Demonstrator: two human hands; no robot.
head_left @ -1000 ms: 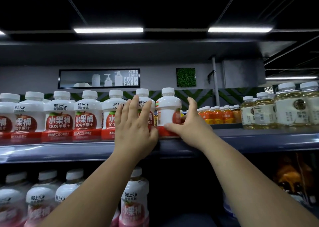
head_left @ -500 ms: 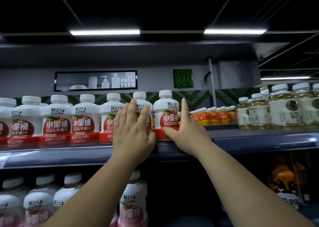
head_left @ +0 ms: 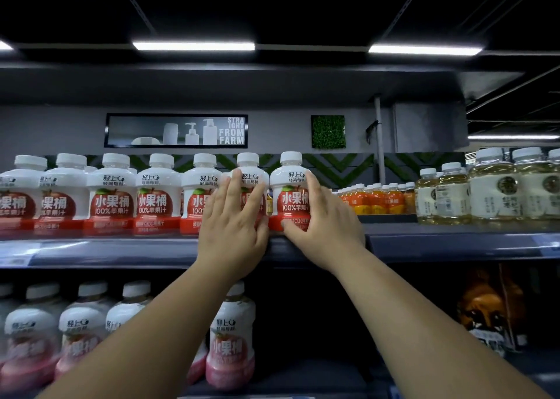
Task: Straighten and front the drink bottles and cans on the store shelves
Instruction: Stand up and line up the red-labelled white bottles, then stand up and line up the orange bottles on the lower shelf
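R hand [head_left: 325, 216] round end juice btl [head_left: 289, 186], L hand [head_left: 235, 225] flat on next btl [head_left: 249, 168]

A shop: stocked shelves [head_left: 454, 244] of juice bottles [head_left: 112, 195], price strips, "Straight From Farm" sign [head_left: 175, 131].

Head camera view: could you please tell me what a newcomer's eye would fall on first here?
Two bare hands meet at the middle of the upper shelf: the right hand grips the end bottle of a row of white-and-red apple juice bottles, and the left hand lies flat on its neighbour. At the far right of that shelf stand pale yellow drink bottles.
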